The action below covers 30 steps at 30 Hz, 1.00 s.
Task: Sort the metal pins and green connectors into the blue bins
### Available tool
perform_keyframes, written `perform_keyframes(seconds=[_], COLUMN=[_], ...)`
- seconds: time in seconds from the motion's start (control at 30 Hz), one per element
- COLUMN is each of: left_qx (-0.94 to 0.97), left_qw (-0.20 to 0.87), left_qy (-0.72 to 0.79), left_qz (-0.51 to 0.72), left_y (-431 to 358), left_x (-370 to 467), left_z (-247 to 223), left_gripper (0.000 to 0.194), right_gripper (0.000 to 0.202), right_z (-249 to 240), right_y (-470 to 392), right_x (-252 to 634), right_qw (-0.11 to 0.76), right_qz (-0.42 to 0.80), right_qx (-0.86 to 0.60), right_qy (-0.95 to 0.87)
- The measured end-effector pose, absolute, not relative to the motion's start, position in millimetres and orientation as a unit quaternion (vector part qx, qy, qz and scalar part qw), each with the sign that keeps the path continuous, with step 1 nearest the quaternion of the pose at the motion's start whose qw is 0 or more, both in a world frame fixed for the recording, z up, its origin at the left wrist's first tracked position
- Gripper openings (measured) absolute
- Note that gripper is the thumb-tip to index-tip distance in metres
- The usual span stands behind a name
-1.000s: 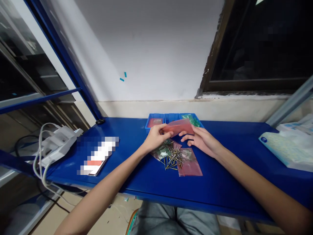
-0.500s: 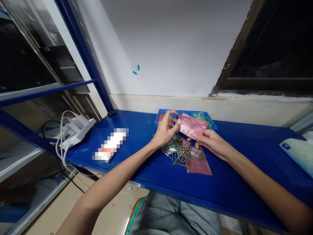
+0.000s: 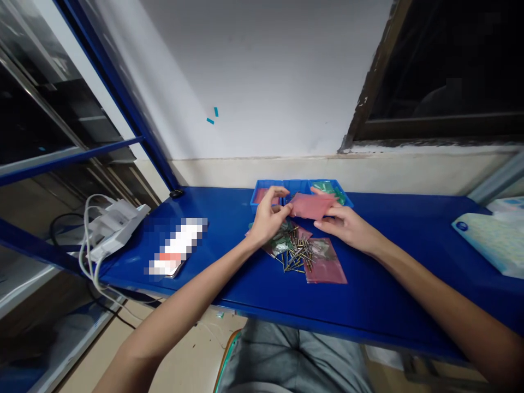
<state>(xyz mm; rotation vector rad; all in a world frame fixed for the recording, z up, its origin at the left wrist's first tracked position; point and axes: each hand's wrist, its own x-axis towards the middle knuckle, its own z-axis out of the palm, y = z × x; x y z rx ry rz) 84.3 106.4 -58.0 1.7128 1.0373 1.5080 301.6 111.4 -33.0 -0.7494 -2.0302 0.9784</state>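
Observation:
A pink plastic bag (image 3: 313,206) is held up between my two hands, above the bench. My left hand (image 3: 268,217) pinches its left edge between thumb and fingers. Its right end is gripped by my right hand (image 3: 344,222), with the thumb in front. Below lies a loose heap of thin metal pins (image 3: 298,254), silver and brass coloured; I cannot make out their exact kind. Another pink bag (image 3: 326,270) lies flat at the heap's right side, with greyish contents showing. Green and clear packets (image 3: 282,243) lie at the heap's left, partly under my left hand.
Blue bins (image 3: 295,185) stand behind my hands, with pink and green packets inside. On the blue bench (image 3: 245,297) a blurred-out flat object (image 3: 178,248) lies at left, beside a white power strip (image 3: 118,226) with cables. A pale patterned sheet (image 3: 491,240) lies far right.
The pink bag has turned in my hands, from a shiny crinkled face to a flatter, duller one. My right hand's grip has shifted along it. The whole view has swung slightly right.

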Motion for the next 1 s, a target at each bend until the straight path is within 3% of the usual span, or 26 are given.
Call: perform_keyframes(seconds=[0.07, 0.23, 0.4, 0.5, 0.63, 0.83, 1.0], left_qx=[0.663, 0.69, 0.708, 0.699, 0.693, 0.681, 0.642], left_qw=[0.324, 0.359, 0.323, 0.294, 0.265, 0.116, 0.022], left_qy=[0.391, 0.354, 0.351, 0.378, 0.391, 0.44, 0.487], left_qz=[0.55, 0.52, 0.52, 0.531, 0.545, 0.574, 0.591], left_y=[105.2, 99.0, 92.9, 87.4, 82.4, 93.1, 112.8], left_x=[86.0, 94.1, 100.2, 102.3, 103.2, 86.0, 56.8], left_z=[-57.9, -57.5, -61.2, -62.4, -57.3, -39.5, -39.8], left_gripper=[0.011, 0.025, 0.032, 0.031, 0.046, 0.025, 0.018], right_gripper=[0.025, 0.02, 0.016, 0.018, 0.03, 0.065, 0.045], right_z=[-33.6, -30.9, -34.8, -38.5, -32.6, -5.6, 1.2], right_y=[112.1, 113.4, 115.1, 113.9, 113.7, 144.1, 186.0], right_x=[301.2, 301.4, 301.3, 298.9, 289.5, 259.1, 219.0], right_qw=[0.385, 0.419, 0.44, 0.445, 0.502, 0.493, 0.435], right_qz=[0.345, 0.301, 0.353, 0.373, 0.367, 0.342, 0.352], right_qx=[-0.299, -0.276, -0.305, -0.317, -0.317, -0.354, -0.38], right_qy=[-0.802, -0.811, -0.767, -0.75, -0.716, -0.717, -0.737])
